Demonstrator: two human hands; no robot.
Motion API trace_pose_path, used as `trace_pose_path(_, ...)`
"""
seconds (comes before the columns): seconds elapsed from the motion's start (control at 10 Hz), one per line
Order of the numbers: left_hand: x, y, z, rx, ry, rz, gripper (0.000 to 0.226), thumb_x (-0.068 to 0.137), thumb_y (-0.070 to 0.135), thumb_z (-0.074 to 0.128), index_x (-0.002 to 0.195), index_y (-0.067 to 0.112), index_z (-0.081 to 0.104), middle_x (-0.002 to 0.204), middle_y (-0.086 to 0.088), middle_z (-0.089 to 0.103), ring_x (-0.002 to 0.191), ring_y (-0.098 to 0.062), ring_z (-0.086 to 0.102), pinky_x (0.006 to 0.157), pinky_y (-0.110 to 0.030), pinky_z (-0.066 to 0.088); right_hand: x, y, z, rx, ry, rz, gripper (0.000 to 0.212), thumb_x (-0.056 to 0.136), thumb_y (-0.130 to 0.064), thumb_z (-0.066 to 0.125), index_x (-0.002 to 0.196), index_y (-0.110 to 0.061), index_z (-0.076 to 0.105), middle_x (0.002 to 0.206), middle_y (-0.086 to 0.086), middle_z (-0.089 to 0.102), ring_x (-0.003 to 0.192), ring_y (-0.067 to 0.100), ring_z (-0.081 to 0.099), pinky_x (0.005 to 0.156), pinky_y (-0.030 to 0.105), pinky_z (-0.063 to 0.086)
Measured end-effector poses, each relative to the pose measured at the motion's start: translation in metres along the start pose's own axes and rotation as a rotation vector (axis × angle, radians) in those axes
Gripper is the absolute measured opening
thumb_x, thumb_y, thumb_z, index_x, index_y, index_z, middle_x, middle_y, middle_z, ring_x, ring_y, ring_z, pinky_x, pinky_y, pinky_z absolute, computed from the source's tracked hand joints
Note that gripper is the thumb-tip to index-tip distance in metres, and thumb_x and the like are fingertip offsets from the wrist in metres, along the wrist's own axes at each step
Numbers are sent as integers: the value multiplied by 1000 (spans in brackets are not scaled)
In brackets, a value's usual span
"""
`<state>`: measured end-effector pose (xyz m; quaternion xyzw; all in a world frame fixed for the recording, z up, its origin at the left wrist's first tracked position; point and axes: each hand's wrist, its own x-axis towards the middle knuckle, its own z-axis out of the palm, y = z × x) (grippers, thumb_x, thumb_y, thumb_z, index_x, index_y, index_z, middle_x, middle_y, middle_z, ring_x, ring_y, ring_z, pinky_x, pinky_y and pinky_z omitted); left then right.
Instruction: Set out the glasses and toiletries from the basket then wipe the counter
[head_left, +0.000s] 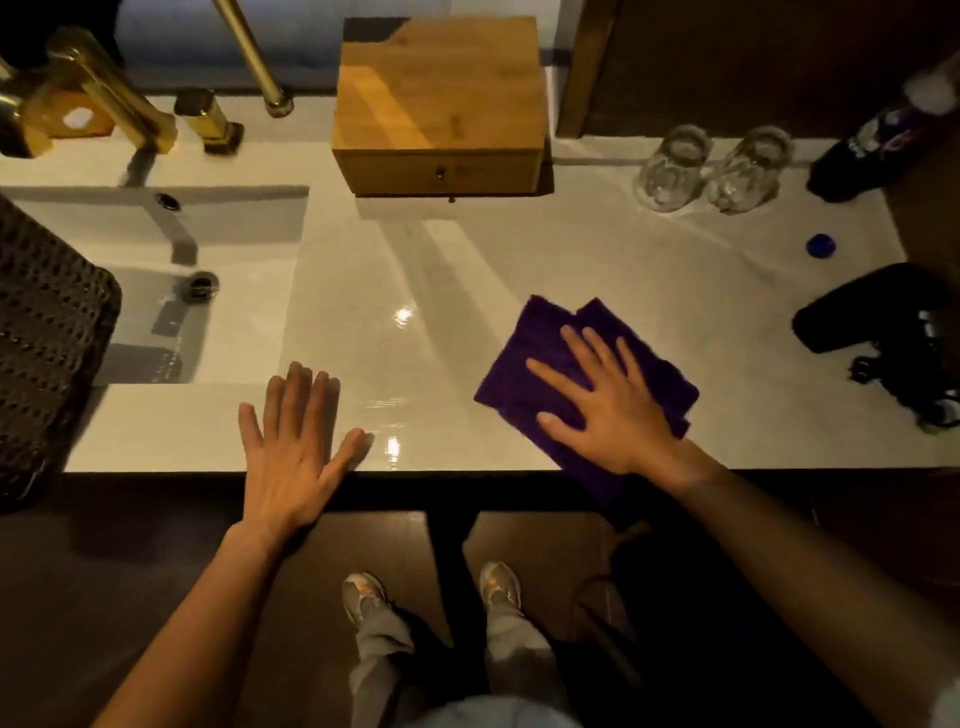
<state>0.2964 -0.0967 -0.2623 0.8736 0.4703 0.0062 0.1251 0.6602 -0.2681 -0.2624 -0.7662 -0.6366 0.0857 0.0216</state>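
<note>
On the worktop (467, 270) our right hand (613, 400) presses spread on the purple cloth (550, 332), left hand (291, 441) splayed flat — a wide sweep could topple the glasses (711, 171).

A white glossy vanity top (467, 270) is stretching across the middle of the frame, catching bright spots of overhead light near its center. A rectangular sink (171, 291) is sitting sunken at the left, with a brass faucet (104, 93) standing over it at upper left. A wooden box (441, 104) is resting at upper center. Dark brown floor tiles (156, 571) are filling the lower frame, and a dark wood panel (727, 62) is rising at upper right.
</note>
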Motion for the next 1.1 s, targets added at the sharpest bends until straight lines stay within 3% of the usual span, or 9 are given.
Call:
trace_pose_path(0.2, 5, -3, 10, 50, -32, -46, 80, 93, 77, 27, 161, 45, -1, 171, 9, -20, 157, -16, -22, 117, -69, -10, -5, 73, -8, 57, 63, 544, 69, 92, -74, 25, 155, -47, 18, 168, 9, 7, 153, 32, 5, 122, 59, 4)
trace_pose_path(0.3, 5, -2, 11, 65, -63, -89, 79, 92, 79, 27, 160, 48, -1, 170, 12, -20, 157, -13, -21, 119, -61, -17, 4, 70, -9, 89, 80, 660, 71, 91, -75, 21, 155, -46, 16, 168, 10, 6, 153, 34, 4, 121, 60, 1)
trace_pose_path(0.4, 7, -3, 11, 80, -75, -118, 79, 91, 83, 23, 160, 48, 4, 170, 14, -19, 157, -11, -20, 115, -42, -32, 18, 65, -9, 110, 87, 745, 73, 90, -75, 17, 156, -45, 12, 168, 11, 2, 153, 35, 0, 120, 61, -1)
trace_pose_path(0.6, 6, -5, 9, 92, -76, -109, 78, 91, 83, 22, 158, 51, -1, 171, 11, -18, 158, -13, -19, 121, -62, -12, 49, 68, -13, 108, 64, 762, 74, 89, -74, 14, 156, -44, 7, 168, 13, 0, 153, 38, -2, 119, 64, -2)
trace_pose_path(0.9, 3, 4, -10, -34, -175, -75, 82, 88, 88, 15, 156, 52, -11, 164, 15, -35, 152, -11, -34, 119, -63, -21, 51, 75, -30, 177, -127, 738, 77, 90, -78, 12, 157, -43, -5, 167, 9, -16, 153, 34, -12, 120, 60, -8)
trace_pose_path(1.0, 0, 1, -25, -114, -208, -13, 83, 88, 85, 14, 159, 48, -5, 165, 14, -34, 154, -13, -30, 120, -61, -21, 29, 45, -35, 222, 12, 746, 75, 96, -70, 21, 159, -32, 8, 168, 13, -4, 153, 35, -1, 122, 58, -1)
trace_pose_path(1.1, -23, -5, -35, -162, -162, 26, 80, 92, 77, 23, 161, 37, 16, 172, 5, -9, 159, -20, -10, 124, -59, -10, -12, -5, -22, 266, 300, 623, 55, 102, -44, 44, 148, -15, 42, 163, 17, 23, 147, 37, 22, 122, 55, 14)
